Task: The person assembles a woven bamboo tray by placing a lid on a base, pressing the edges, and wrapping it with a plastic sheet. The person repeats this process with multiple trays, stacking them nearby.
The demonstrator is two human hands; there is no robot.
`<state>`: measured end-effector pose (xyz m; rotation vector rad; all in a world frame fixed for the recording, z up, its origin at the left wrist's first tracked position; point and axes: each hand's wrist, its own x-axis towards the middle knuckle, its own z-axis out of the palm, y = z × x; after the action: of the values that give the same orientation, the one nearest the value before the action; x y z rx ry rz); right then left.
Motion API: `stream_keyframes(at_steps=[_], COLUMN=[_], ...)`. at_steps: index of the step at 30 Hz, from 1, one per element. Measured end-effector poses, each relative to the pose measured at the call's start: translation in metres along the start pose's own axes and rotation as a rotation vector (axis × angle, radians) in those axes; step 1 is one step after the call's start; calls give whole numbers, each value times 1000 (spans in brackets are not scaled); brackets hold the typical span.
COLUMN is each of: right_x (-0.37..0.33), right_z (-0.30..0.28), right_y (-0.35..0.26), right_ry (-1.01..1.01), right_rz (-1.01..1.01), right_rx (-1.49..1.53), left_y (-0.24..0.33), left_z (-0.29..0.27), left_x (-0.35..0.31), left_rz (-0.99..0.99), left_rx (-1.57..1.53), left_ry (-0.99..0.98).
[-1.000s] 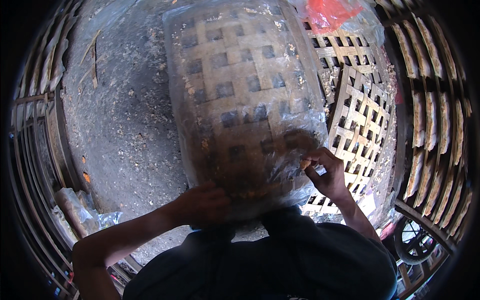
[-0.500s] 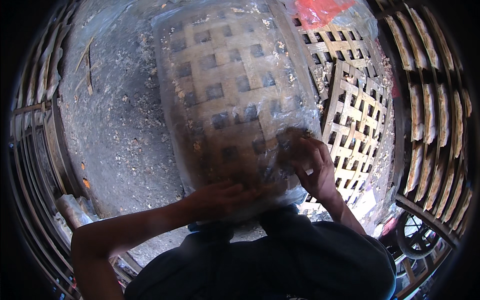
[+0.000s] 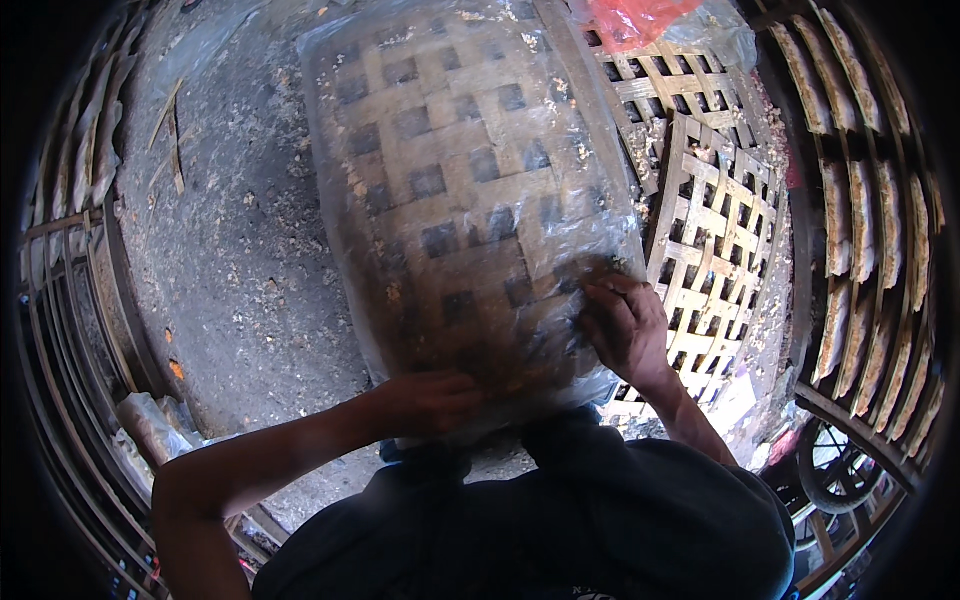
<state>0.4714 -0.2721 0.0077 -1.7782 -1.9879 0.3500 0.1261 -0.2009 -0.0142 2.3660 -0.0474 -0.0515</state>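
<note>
A woven bamboo tray (image 3: pixel 470 190) lies in front of me beneath a cloudy, clear plastic sheet (image 3: pixel 560 255), with pale crumbs scattered over it. At the sheet's near right part, my right hand (image 3: pixel 628 325) has its fingers bent and closed on the plastic. My left hand (image 3: pixel 435 402) rests low at the near left edge of the covered tray, touching the sheet. Shadow and blur hide the fingers of that hand.
More woven bamboo trays (image 3: pixel 715 235) lie on the right, with a red plastic bag (image 3: pixel 635 20) behind them. Racks of pale slabs (image 3: pixel 860 220) line the right side, above a wheel (image 3: pixel 835 465). Slatted racks (image 3: pixel 75 290) flank the left. Crumbs and bamboo strips (image 3: pixel 175 140) litter the floor.
My right hand has drawn its fingers closer together on the plastic. My left hand has shifted slightly, its fingers less stretched to the right.
</note>
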Motion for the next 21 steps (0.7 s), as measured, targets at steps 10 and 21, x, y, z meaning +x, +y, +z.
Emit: stream_keyframes(at_steps=[10,21], right_x=[-11,-29], right_z=[-8,38], right_y=[-24,-37], right_ry=[-55,-530], right_rz=[-8,-518], right_rx=[-73,304], left_y=[-14,-80], left_z=[-87,-112], left_x=[-22,-157], left_rz=[-307,-1024], left_rx=[101,627], left_ry=[433,558])
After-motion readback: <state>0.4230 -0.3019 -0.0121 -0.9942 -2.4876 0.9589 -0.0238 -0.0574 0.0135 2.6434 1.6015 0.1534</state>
